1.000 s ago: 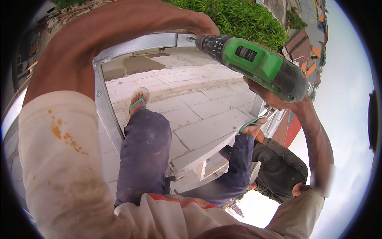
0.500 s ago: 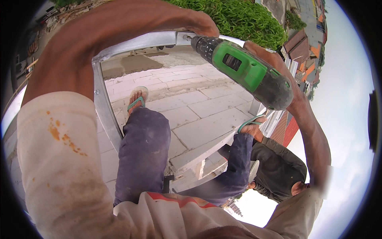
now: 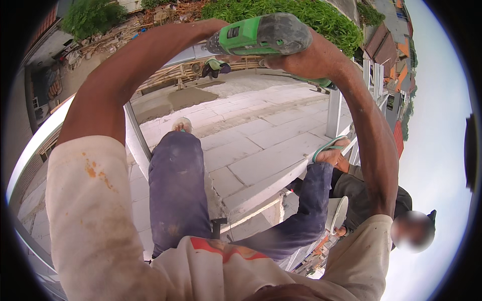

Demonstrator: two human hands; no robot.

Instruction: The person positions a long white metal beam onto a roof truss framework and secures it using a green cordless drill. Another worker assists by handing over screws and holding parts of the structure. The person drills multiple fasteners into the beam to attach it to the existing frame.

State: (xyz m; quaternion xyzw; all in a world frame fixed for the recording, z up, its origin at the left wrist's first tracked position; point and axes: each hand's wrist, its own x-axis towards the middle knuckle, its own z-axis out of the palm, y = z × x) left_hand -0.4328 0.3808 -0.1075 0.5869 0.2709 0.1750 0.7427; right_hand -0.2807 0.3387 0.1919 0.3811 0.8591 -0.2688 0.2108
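My right hand (image 3: 306,57) grips the handle of a green and black cordless drill (image 3: 263,36), its fingers wrapped below the motor housing. The drill lies roughly level, its chuck pointing left. At the chuck end, my left hand (image 3: 213,27) reaches behind the drill, which hides most of its fingers; I cannot tell whether it holds anything. The drill's front end is close to a silvery metal channel (image 3: 187,54), which runs under my left forearm. Whether the bit touches the metal does not show. Another metal channel (image 3: 136,134) slopes down beside my left knee.
Pale block paving (image 3: 251,133) lies below my sandalled feet. Metal uprights (image 3: 334,114) rise at the right. A person in dark clothes (image 3: 354,186) is beyond my right leg, near a pale round-rimmed object (image 3: 339,214). Bamboo poles (image 3: 173,75) and green plants (image 3: 326,25) lie farther off.
The drill has moved up and left and turned from a steep slant to nearly level. Both hands have shifted left. The person at the right has moved outward, and the view has shifted.
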